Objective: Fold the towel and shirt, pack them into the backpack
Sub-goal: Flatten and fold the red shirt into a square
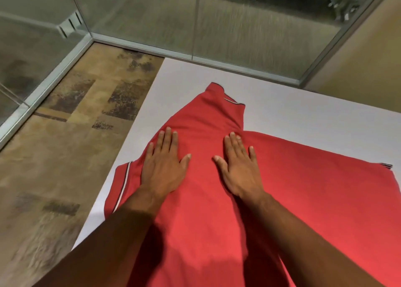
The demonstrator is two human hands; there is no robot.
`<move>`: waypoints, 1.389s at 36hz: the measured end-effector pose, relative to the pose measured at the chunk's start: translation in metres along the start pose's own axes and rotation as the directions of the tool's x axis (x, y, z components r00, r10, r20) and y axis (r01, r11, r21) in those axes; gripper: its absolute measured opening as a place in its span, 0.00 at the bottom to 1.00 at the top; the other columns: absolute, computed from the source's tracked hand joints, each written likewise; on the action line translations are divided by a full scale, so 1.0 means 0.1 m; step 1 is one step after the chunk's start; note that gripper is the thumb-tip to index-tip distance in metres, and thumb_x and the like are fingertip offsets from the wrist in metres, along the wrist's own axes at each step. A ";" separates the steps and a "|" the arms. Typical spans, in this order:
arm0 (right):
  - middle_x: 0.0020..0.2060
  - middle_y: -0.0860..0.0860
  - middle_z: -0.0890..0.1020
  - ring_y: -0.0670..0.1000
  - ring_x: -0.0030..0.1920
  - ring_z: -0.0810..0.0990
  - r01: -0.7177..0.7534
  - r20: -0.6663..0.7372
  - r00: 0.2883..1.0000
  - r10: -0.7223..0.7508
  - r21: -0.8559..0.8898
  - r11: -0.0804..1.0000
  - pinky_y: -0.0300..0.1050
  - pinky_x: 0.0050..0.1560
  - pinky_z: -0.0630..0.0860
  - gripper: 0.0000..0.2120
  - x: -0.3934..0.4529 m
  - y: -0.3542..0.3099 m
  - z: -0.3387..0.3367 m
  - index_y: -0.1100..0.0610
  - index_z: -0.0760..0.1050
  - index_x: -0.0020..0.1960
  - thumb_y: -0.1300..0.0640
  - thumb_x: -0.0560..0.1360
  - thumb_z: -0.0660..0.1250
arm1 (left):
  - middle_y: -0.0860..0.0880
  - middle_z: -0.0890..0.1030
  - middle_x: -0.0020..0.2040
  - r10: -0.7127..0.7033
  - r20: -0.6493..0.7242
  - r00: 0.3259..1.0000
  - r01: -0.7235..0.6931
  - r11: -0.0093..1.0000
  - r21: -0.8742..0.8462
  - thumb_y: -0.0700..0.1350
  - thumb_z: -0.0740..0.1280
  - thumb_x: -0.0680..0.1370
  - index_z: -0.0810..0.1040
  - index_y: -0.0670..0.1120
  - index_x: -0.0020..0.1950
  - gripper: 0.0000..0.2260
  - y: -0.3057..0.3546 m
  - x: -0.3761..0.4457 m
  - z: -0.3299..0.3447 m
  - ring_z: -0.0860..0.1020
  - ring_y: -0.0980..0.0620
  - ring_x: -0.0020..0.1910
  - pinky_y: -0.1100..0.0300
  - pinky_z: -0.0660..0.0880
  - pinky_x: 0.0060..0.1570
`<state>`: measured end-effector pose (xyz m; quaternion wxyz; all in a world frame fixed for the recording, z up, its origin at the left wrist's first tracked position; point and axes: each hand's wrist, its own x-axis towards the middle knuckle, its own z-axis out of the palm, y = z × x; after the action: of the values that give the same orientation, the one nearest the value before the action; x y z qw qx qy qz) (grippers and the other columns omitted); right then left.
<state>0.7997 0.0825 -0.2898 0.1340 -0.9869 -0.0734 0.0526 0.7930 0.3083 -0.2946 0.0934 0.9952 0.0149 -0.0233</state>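
While both palms lie flat on shirt (217, 200), fingers straight, slightly spread, gripping nothing: left hand (162, 169) near striped sleeve cuff, right hand (238, 169) beside it. Shirt red, soft knit, creased, collar toward far edge of table (314, 117), body draped toward near edge. Table white, matte, smooth. Patterned carpet (65, 134) past left edge.

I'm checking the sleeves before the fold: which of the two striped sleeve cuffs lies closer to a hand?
The striped cuff at the table's left edge: it lies right beside the left hand. The other cuff sits far out, well away from the right hand.
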 end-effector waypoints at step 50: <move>0.84 0.53 0.49 0.51 0.84 0.43 0.071 -0.049 0.996 -0.071 0.004 0.997 0.59 0.82 0.42 0.36 -1.19 -0.78 0.25 0.56 0.51 0.85 0.36 0.84 0.46 | 0.43 0.50 0.84 -0.065 -0.070 0.995 0.057 0.993 -0.108 0.60 0.47 0.84 0.52 0.42 0.84 0.33 -0.21 -1.83 -0.12 0.48 0.47 0.83 0.45 0.49 0.81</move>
<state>0.6695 0.1440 -0.2828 0.1401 -0.9842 -0.1052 0.0239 0.6099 0.3269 -0.2775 0.1448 0.9881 0.0499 0.0113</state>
